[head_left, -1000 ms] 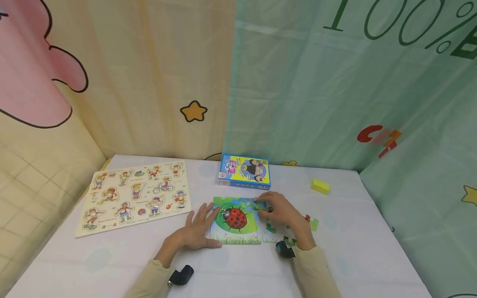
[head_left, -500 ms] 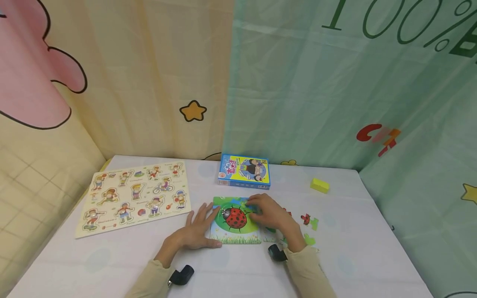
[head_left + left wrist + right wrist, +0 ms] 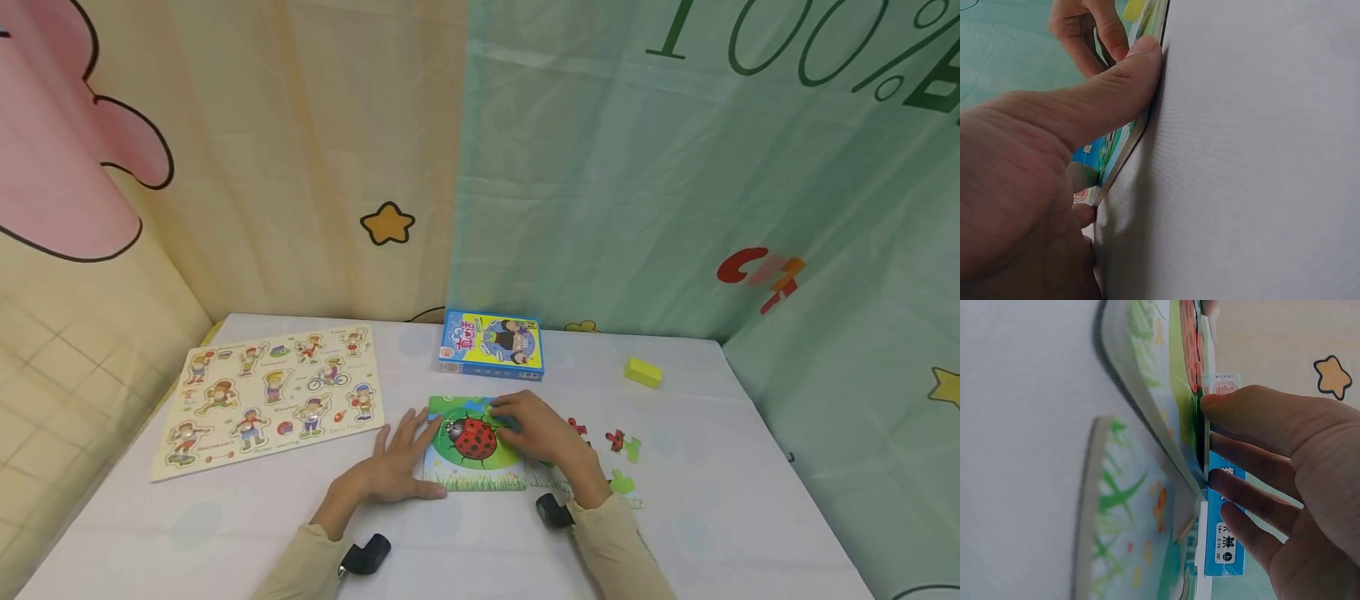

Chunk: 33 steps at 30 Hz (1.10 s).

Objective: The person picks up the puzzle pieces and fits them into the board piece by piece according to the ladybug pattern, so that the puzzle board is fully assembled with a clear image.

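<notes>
A ladybug jigsaw puzzle lies flat at the table's middle. My left hand rests against its left side with fingers spread, the thumb along the near edge. Over the puzzle's upper right part, my right hand pinches a thin puzzle piece low against the surface; the fingers mostly cover that piece. In the right wrist view, thumb and fingertips meet its thin edge, and a second grass-patterned puzzle board sits beside the ladybug one, partly under my right forearm in the head view.
Loose puzzle pieces lie right of my right hand. Behind the puzzle stands a blue and yellow card box. A yellow block is at back right, and a wooden picture board at left. Curtains hang behind the table.
My right hand has moved left with the piece, from the puzzle's right edge onto its upper right part, uncovering loose pieces at right. My left hand has stayed still.
</notes>
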Motion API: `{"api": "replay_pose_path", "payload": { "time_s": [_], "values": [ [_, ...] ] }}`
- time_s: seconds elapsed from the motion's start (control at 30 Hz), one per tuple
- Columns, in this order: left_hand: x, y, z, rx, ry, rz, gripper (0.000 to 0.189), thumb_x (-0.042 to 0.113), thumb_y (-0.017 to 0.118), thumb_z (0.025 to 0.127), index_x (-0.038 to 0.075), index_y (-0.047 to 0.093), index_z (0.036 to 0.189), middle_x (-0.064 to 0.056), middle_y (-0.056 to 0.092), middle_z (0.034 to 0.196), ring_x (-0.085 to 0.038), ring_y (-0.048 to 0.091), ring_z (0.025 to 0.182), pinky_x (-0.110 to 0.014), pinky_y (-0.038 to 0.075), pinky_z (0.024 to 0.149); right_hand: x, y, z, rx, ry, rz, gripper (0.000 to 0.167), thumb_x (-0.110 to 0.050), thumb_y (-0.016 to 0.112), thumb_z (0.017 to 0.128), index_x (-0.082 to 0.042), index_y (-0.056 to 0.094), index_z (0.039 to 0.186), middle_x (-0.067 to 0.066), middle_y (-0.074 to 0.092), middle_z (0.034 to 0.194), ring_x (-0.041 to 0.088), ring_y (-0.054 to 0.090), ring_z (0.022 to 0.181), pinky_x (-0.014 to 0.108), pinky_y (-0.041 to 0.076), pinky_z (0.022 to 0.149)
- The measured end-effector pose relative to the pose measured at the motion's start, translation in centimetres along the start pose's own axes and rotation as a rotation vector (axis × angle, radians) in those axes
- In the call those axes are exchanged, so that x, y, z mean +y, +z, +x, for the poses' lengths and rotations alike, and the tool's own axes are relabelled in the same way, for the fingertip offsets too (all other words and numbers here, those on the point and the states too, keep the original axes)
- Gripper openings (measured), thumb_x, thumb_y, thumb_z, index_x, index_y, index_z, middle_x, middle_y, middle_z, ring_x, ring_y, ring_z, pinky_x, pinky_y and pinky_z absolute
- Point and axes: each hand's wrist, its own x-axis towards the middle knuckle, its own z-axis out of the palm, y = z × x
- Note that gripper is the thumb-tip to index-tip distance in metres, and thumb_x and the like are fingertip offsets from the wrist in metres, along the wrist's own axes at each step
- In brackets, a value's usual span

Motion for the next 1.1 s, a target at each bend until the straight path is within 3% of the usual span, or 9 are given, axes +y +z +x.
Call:
{"api": "replay_pose_path", "payload": {
  "time_s": [0.17,0.5,0.87,1.1],
  "values": [
    [0.1,0.0,0.0,0.014,0.004,0.007,0.105,0.045,0.08,0.082,0.006,0.022,0.16,-0.018,0.007,0.168,-0.041,-0.006,0.155,-0.065,-0.008,0.121,-0.1,0.0,0.0,0.019,0.022,0.039,0.033,-0.016,0.071,0.093,-0.005,0.07,0.124,0.011,0.067,0.13,0.03,0.059,0.124,0.047,0.047,0.107],
    [0.2,0.2,0.1,0.032,0.005,0.009,0.104,0.043,0.08,0.081,0.006,0.023,0.159,-0.018,0.008,0.168,-0.04,-0.004,0.155,-0.063,-0.008,0.121,-1.5,0.1,-0.2,0.004,0.173,0.018,0.042,-0.018,0.071,0.094,-0.012,0.063,0.135,0.008,0.066,0.131,0.029,0.057,0.125,0.049,0.049,0.105],
    [0.2,0.2,0.1,0.034,0.005,0.0,0.103,0.043,0.08,0.082,0.005,0.023,0.159,-0.019,0.009,0.168,-0.04,-0.003,0.155,-0.063,-0.008,0.121,-1.5,0.5,-0.2,0.05,0.15,-0.077,0.045,-0.019,0.072,0.093,-0.014,0.063,0.137,0.01,0.069,0.125,0.033,0.054,0.125,0.052,0.04,0.112],
    [0.3,0.4,0.2,0.059,0.008,0.023,0.103,0.044,0.08,0.082,0.006,0.024,0.159,-0.02,0.011,0.167,-0.041,0.001,0.155,-0.064,-0.006,0.121,-0.5,0.4,-0.2,0.037,0.152,0.031,0.049,-0.021,0.071,0.094,-0.013,0.059,0.14,0.009,0.065,0.131,0.029,0.056,0.126,0.048,0.048,0.106]
  ]
}}
